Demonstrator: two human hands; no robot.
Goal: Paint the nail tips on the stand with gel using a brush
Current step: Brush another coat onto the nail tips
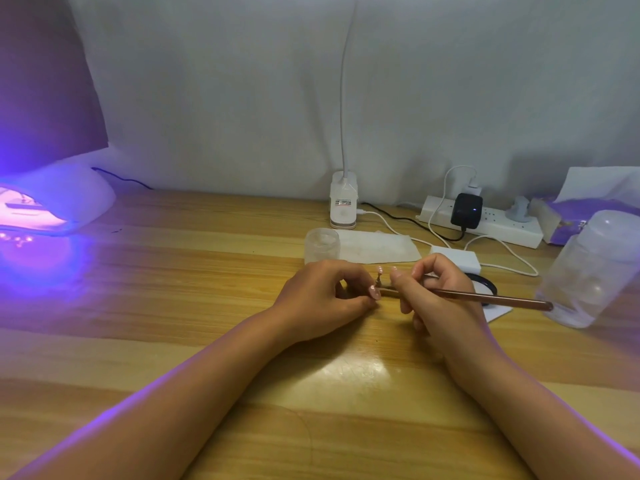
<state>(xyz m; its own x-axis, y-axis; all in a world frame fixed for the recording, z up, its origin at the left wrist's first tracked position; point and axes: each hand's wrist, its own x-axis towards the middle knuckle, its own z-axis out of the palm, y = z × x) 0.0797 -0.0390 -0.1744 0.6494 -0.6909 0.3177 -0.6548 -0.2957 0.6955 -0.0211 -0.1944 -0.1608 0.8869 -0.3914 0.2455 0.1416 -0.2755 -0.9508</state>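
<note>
Left hand [323, 294] pinches nail-tip stand [381, 288]; right hand [434, 292] grips brush [491, 298] beside it; bare desk [173, 306] lies leftward.

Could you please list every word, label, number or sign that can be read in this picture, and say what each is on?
None can be read.
Sticker on the white lamp base: red and dark print, too small and blurred to read.
Purple packet at the far right: pale characters on its edge, cut off by the clear jar, unreadable.
Power strip: no legible markings.
</note>
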